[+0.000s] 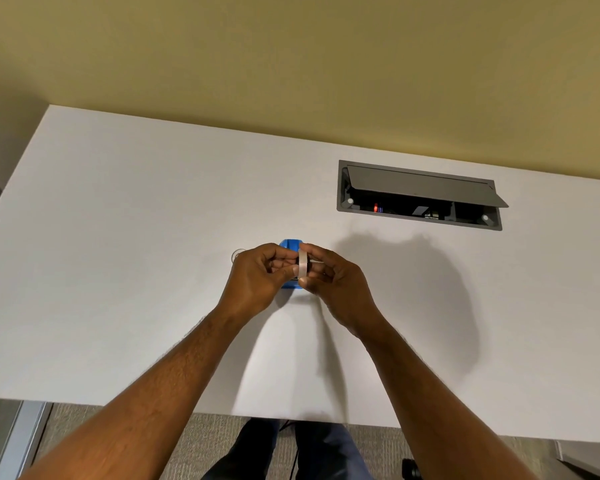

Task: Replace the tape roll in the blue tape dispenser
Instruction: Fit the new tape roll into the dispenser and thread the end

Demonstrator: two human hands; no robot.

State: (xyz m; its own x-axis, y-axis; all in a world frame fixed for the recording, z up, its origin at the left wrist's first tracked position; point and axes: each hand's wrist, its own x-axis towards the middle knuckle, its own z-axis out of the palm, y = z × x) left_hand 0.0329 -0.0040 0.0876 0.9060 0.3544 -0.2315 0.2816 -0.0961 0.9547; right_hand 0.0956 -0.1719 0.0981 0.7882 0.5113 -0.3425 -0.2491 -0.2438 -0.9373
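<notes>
The tape roll [302, 264] stands on edge between the 2 hands, pinched from both sides above the white table [118, 237]. The blue dispenser [289, 245] sits on the table right behind and under the hands, mostly hidden by them; only its top and a lower corner show. The left hand [257, 278] curls in from the left, thumb and fingertips closed on the roll's left face. The right hand [336, 285] mirrors it, thumb below and fingers above, gripping the right face. Both forearms are bare and reach in from the near edge, converging at the roll. The roll is a narrow, pale, translucent ring with a dark core. A faint clear ring [239, 253] lies on the table just left of the left hand. Farther right, a grey cable box [420, 195] is set in the tabletop with its lid propped open.
</notes>
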